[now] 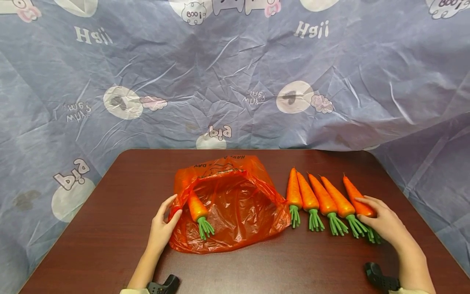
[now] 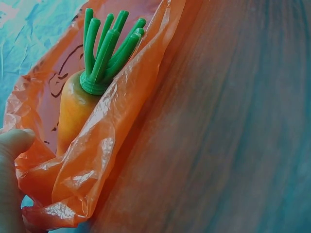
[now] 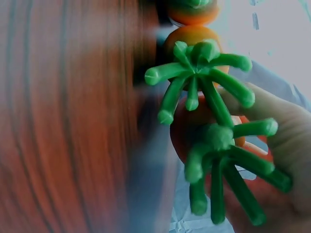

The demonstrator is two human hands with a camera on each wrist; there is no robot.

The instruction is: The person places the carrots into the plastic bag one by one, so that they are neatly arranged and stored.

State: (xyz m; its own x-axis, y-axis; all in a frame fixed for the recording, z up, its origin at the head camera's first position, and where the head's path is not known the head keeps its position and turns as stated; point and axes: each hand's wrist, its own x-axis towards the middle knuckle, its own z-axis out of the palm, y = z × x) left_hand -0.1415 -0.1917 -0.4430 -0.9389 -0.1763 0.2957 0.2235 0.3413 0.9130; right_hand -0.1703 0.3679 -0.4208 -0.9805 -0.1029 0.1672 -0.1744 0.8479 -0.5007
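Note:
A red-orange plastic bag (image 1: 246, 216) lies on the table with its mouth facing me. My left hand (image 1: 160, 227) holds the bag's left edge between thumb and fingers. Inside the mouth, on the left, is a carrot (image 1: 197, 207), its green stems (image 2: 104, 53) pointing outward and its tip hidden in the bag. My right hand (image 1: 385, 222) grips the rightmost carrot (image 1: 352, 190) from its right side, thumb near the stem end. That carrot's green stems (image 3: 226, 170) stick out past the hand in the right wrist view.
Several other carrots (image 1: 324, 196) lie side by side right of the bag, tips away from me. The leftmost one (image 1: 293, 192) lies right at the bag's edge. A dark wooden table (image 1: 99, 228) carries everything, with a printed grey-blue cloth (image 1: 235, 73) hanging behind it.

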